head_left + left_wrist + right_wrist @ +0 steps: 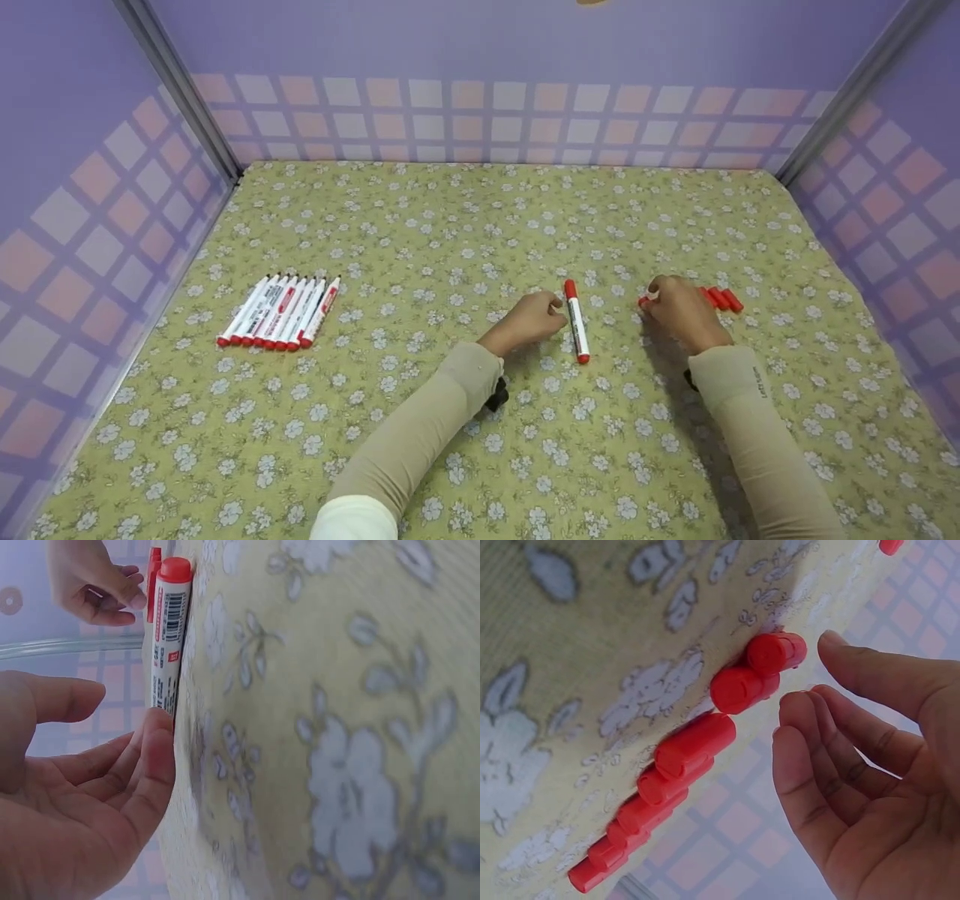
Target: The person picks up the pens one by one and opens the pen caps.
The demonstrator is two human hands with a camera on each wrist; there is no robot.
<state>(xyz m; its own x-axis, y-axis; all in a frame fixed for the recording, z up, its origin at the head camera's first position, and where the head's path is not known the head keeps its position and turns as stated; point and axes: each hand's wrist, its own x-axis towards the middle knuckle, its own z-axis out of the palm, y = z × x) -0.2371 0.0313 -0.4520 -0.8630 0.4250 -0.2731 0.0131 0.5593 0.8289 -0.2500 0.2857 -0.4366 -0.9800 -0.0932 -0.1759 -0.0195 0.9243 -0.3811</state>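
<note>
A single red-capped marker (577,324) with a white barrel lies on the flowered cloth between the two hands. My left hand (527,322) is just left of it, thumb and fingers apart; in the left wrist view its fingertips (159,746) overlap the near part of the barrel. Over on the right, a row of red marker caps (721,298) is partly hidden behind my right hand (684,313). The right wrist view shows several caps (697,742) lying side by side, the right thumb and loosely bent fingers close beside them with nothing held.
Several uncapped white markers (279,313) with red ends lie in a neat row on the left. The flowered tablecloth (450,225) reaches to purple checked panels (487,116) at the back and sides, joined by grey corner posts (187,97).
</note>
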